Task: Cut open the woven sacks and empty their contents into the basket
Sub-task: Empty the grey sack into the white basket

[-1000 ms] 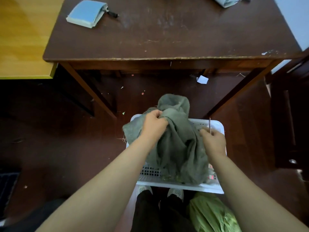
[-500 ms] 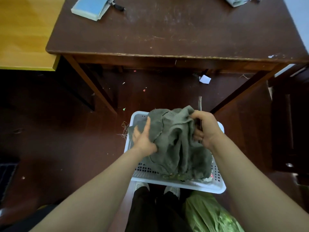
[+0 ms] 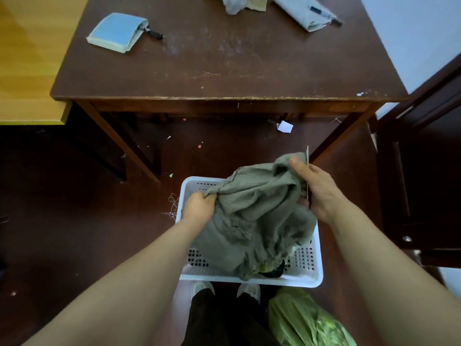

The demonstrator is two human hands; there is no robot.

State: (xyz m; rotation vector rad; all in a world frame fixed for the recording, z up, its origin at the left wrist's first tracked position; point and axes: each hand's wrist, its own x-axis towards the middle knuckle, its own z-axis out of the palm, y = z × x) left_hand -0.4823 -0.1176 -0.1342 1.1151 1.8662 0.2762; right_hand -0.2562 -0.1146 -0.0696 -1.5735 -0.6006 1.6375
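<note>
The left hand (image 3: 198, 207) clenches a bunch of the sack (image 3: 252, 221) at its left side. The right hand (image 3: 318, 189) pinches the sack's upper right corner under the thumb and also holds a thin blade (image 3: 308, 156), seen edge-on, that sticks up past the fingers. The sack hangs between the hands over the basket (image 3: 249, 280). Its lower end droops inside, where something yellow-green and dark shows at the opening.

The cloth is soft, coarse and limp, and it folds wherever it is not held. It looks light, so most of the load is probably out. Gripping the closed end by both corners and lifting should let the rest slide out, with the blade kept clear of the fingers.

The basket stands on the dark floor (image 3: 74, 221), just before the near edge of the tabletop (image 3: 224, 66) and by the person's shoes (image 3: 200, 288). A green bag (image 3: 306, 323) lies beside them. A blue pad (image 3: 117, 32) lies near the tabletop's far left corner, and a white paper scrap (image 3: 284, 126) lies on the floor beneath.
</note>
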